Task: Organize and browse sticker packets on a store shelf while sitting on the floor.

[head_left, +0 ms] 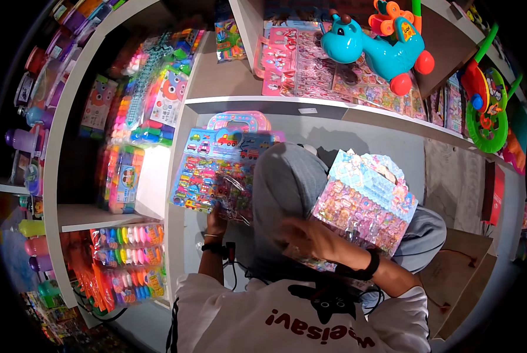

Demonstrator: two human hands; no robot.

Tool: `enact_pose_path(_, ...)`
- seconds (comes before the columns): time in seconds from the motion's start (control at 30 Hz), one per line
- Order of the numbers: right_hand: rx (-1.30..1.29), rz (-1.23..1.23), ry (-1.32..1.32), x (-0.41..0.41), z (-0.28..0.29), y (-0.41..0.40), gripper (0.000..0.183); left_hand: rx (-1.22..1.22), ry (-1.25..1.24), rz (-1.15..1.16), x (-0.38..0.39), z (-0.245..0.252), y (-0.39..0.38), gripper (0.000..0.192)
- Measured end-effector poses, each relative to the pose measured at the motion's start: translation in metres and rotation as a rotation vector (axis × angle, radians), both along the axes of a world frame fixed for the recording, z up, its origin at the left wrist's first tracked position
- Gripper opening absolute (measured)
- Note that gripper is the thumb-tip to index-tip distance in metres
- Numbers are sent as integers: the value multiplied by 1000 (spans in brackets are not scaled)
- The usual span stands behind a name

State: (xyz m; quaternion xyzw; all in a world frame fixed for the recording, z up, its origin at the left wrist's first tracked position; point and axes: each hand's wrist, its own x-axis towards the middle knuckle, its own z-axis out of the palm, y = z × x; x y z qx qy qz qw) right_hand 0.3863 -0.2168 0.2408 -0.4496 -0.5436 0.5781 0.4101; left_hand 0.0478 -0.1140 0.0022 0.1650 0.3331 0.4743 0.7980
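Observation:
My left hand (216, 223) grips the lower edge of a blue sticker pack (195, 176) printed with cars and trucks, its fingers mostly hidden behind it. Clear plastic glints on the pack's right part, beside my raised knee. Behind its top edge shows a pink and blue handle-shaped card top (237, 120). My right hand (301, 237) is blurred and crosses over my lap; its fingers are too smeared to read. Just beyond that forearm, a blue and pink sticker pack (363, 200) with cartoon figures leans on my other leg. Part of another colourful pack (318, 264) shows under the forearm.
A white shelf board (290, 105) runs ahead, bearing pink sticker packs (307, 66) and a turquoise wheeled toy (374, 48). Left shelves hold bagged coloured clay (124, 176) and marker-like packs (129, 245). An open cardboard box (458, 264) stands at right. A black cable (235, 269) lies near my left wrist.

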Motion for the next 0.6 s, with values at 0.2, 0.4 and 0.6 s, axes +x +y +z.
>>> enact_pose_path(0.2,-40,2,-249,22,22,3,22,-203,189,149,20,27,-1,35)
enact_pose_path(0.4,-91,-27,-224,35,39,4,22,-275,98,238,4,13,-7,25)
enact_pose_path(0.6,-171,-159,-169,62,52,2,18,-219,403,219,8,26,-20,14)
